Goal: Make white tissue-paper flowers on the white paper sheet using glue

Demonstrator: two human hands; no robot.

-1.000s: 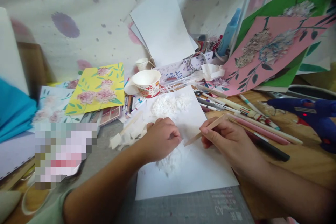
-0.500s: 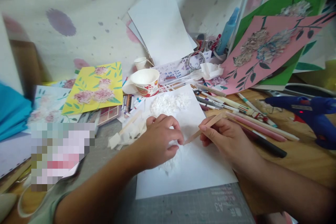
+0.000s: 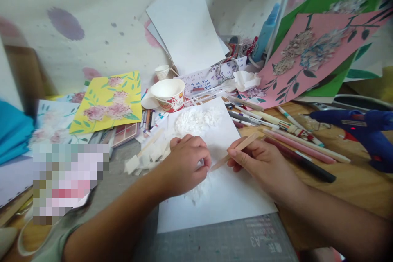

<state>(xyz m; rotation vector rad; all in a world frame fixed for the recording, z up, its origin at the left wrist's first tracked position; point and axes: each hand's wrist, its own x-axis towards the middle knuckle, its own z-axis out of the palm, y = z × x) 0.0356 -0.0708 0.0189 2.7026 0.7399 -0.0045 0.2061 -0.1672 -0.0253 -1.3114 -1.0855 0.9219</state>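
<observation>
A white sheet of paper (image 3: pixel 239 200) lies on the grey cutting mat (image 3: pixel 227 239). A ruffled white paper cluster (image 3: pixel 196 120) covers its upper part, and a smaller white cluster (image 3: pixel 198 192) shows below my left hand. My right hand (image 3: pixel 260 157) pinches a flat wooden craft stick (image 3: pixel 242 145) slantwise above the sheet. The stick's lower tip meets the fingertips of my left hand (image 3: pixel 187 163). Thumb and fingers of that left hand are pinched together; whatever lies between them is too small to make out. Torn white paper scraps (image 3: pixel 138 163) lie left of the sheet.
A blue glue gun (image 3: pixel 362 125) with a red light rests at the right. Pens and brushes (image 3: pixel 301 143) are strewn beside the sheet. Behind stand a paper bowl (image 3: pixel 168 94) and a small cup (image 3: pixel 162 72). Flower pictures on yellow card (image 3: pixel 107 102) and pink card (image 3: pixel 285 86) flank the workspace.
My left thumb and fingers have closed together from a wider gap. The craft stick in my right hand has moved slightly left, its tip now at the left fingertips.
</observation>
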